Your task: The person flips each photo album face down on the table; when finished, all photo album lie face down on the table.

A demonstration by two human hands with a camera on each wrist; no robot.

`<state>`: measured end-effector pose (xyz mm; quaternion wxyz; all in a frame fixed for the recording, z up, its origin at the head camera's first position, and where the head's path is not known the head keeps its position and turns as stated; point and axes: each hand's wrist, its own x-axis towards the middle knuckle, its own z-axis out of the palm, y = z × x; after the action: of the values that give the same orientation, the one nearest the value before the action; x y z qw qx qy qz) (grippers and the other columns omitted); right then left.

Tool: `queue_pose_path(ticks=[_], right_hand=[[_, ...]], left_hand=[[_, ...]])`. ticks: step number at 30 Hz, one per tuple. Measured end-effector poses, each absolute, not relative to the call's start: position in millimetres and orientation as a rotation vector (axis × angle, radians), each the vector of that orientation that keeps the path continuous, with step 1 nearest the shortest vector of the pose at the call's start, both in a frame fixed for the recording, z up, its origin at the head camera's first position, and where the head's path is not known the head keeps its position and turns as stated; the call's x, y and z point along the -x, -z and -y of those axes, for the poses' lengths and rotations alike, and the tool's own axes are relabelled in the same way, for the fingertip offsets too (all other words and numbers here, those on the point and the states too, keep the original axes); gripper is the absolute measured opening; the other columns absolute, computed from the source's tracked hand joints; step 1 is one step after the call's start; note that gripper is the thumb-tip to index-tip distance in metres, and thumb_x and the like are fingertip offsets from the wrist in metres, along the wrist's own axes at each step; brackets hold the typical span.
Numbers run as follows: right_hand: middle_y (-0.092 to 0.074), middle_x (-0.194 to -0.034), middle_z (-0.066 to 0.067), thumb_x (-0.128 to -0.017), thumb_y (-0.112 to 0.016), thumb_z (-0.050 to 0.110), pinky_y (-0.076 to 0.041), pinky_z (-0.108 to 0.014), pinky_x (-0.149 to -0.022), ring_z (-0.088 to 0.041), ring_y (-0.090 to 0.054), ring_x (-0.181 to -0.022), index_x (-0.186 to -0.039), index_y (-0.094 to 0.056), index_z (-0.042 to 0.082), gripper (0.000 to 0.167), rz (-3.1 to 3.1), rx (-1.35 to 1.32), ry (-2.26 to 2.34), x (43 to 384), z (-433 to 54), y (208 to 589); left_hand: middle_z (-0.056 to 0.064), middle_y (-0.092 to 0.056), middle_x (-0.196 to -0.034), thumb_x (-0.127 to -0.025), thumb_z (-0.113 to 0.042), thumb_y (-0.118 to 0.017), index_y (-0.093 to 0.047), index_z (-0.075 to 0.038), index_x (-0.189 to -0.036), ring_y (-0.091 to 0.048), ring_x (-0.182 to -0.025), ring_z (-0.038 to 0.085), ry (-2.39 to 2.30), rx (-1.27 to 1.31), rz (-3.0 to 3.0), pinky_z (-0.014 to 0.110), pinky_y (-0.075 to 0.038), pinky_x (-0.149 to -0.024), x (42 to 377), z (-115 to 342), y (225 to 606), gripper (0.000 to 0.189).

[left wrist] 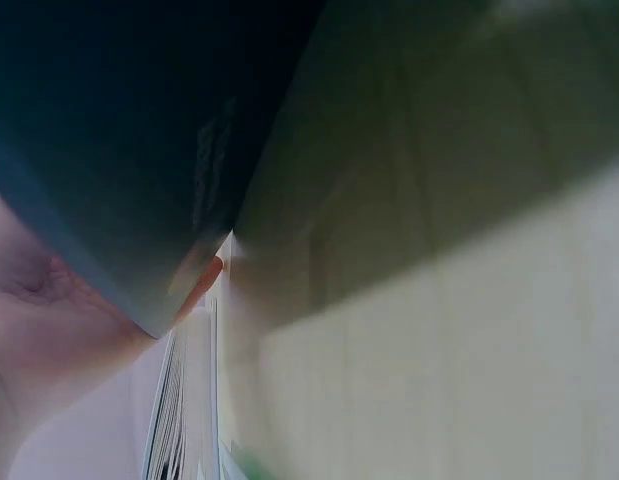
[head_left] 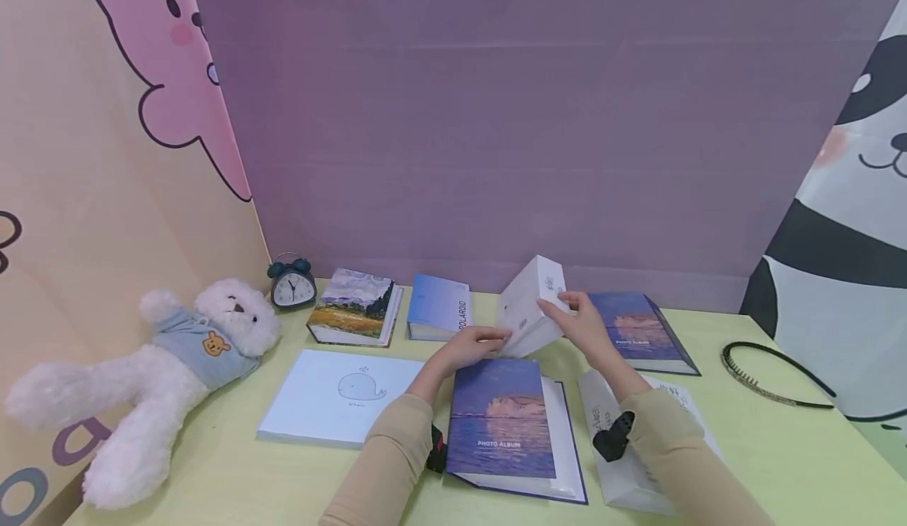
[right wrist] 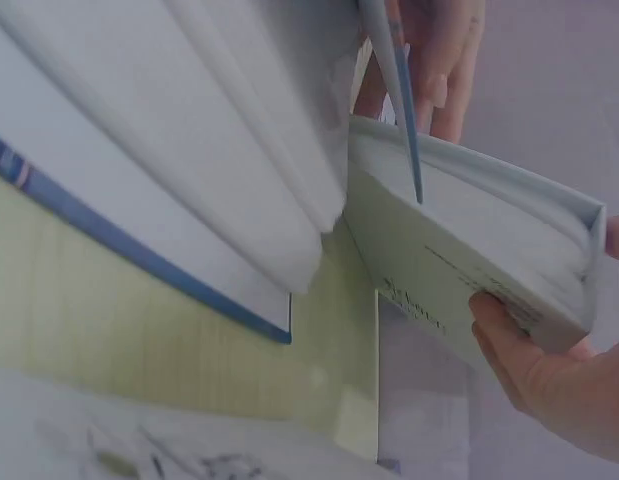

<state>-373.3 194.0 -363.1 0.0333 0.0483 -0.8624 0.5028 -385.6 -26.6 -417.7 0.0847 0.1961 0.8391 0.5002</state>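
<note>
A white photo album [head_left: 527,305] is held up at a tilt near the back of the table. My right hand [head_left: 581,325] grips its right end, fingers and thumb on opposite covers in the right wrist view. At the lower left edge, my left hand [head_left: 471,346] holds the same album; its fingers are partly hidden in the right wrist view. Directly below lies a blue photo album [head_left: 499,424] with a sea-and-cliff picture, its front cover partly raised. That album's dark cover [left wrist: 139,130] blocks much of the left wrist view.
Left stand a plush bear [head_left: 205,353], an alarm clock [head_left: 292,286], a landscape-covered album [head_left: 354,305], a blue Polaroid album [head_left: 439,305] and a white whale album [head_left: 347,400]. Right lie another blue album [head_left: 641,329], a white album [head_left: 609,439] under my forearm and a black headband [head_left: 779,400].
</note>
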Motion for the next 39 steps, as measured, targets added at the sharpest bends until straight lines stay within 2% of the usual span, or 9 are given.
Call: queue_pose_path(ticks=[3,7,16,22,28,32,39], right_hand=[[-0.024,-0.149,-0.025,-0.090,-0.054,0.052,-0.036,-0.055,-0.104,-0.041,-0.029,-0.134,-0.146,-0.026,0.006,0.078,2.716,-0.153,-1.534,372.5,-198.5,361.1],[-0.022,-0.151,-0.026,-0.092,-0.053,0.049,-0.031,-0.058,-0.107,-0.043,-0.024,-0.137,-0.147,-0.028,0.003,0.076,2.785,-0.175,-1.468,373.0,-203.7,361.3],[-0.020,-0.151,-0.027,-0.096,-0.050,0.040,-0.028,-0.060,-0.107,-0.047,-0.022,-0.136,-0.143,-0.036,0.002,0.062,2.862,-0.143,-1.426,376.6,-205.1,366.2],[-0.030,-0.146,-0.029,-0.100,-0.044,0.027,-0.035,-0.055,-0.105,-0.045,-0.031,-0.132,-0.143,-0.034,-0.001,0.053,2.873,-0.150,-1.417,377.0,-206.4,371.5],[-0.036,-0.140,-0.032,-0.101,-0.040,0.019,-0.039,-0.055,-0.101,-0.047,-0.037,-0.127,-0.140,-0.035,-0.009,0.048,2.963,-0.257,-1.313,377.3,-206.2,377.9],[-0.035,-0.141,-0.033,-0.098,-0.043,0.016,-0.036,-0.058,-0.102,-0.050,-0.034,-0.128,-0.137,-0.038,-0.010,0.047,3.002,-0.300,-1.241,379.9,-202.8,382.8],[-0.028,-0.146,-0.031,-0.097,-0.046,0.022,-0.029,-0.061,-0.106,-0.051,-0.025,-0.132,-0.143,-0.030,-0.006,0.056,3.032,-0.259,-1.174,381.4,-195.8,385.9]], left_hand=[[0.004,-0.052,-0.138,-0.097,-0.029,-0.050,-0.059,-0.025,-0.128,-0.044,-0.131,0.025,-1.446,-0.575,-2.552,0.043,-0.039,-0.105,386.1,26.4,417.9,0.032],[0.007,-0.052,-0.138,-0.098,-0.028,-0.050,-0.060,-0.022,-0.128,-0.044,-0.130,0.028,-1.386,-0.563,-2.600,0.045,-0.038,-0.106,384.1,26.7,417.1,0.032],[0.012,-0.047,-0.141,-0.099,-0.025,-0.048,-0.050,-0.012,-0.136,-0.042,-0.131,0.031,-1.415,-0.517,-2.549,0.046,-0.038,-0.105,377.7,28.6,416.1,0.040],[0.012,-0.045,-0.143,-0.099,-0.026,-0.047,-0.049,-0.011,-0.137,-0.040,-0.133,0.030,-1.409,-0.501,-2.553,0.045,-0.037,-0.107,381.0,29.1,417.8,0.040],[0.013,-0.050,-0.138,-0.099,-0.025,-0.048,-0.050,-0.009,-0.136,-0.044,-0.129,0.029,-1.413,-0.472,-2.568,0.044,-0.040,-0.105,383.6,29.6,420.4,0.040],[0.010,-0.052,-0.137,-0.099,-0.026,-0.048,-0.052,-0.012,-0.134,-0.046,-0.128,0.028,-1.409,-0.452,-2.555,0.043,-0.040,-0.104,383.6,30.5,420.3,0.039],[0.010,-0.047,-0.142,-0.099,-0.028,-0.046,-0.051,-0.013,-0.136,-0.041,-0.132,0.029,-1.360,-0.496,-2.546,0.044,-0.037,-0.107,385.4,31.5,419.6,0.040]])
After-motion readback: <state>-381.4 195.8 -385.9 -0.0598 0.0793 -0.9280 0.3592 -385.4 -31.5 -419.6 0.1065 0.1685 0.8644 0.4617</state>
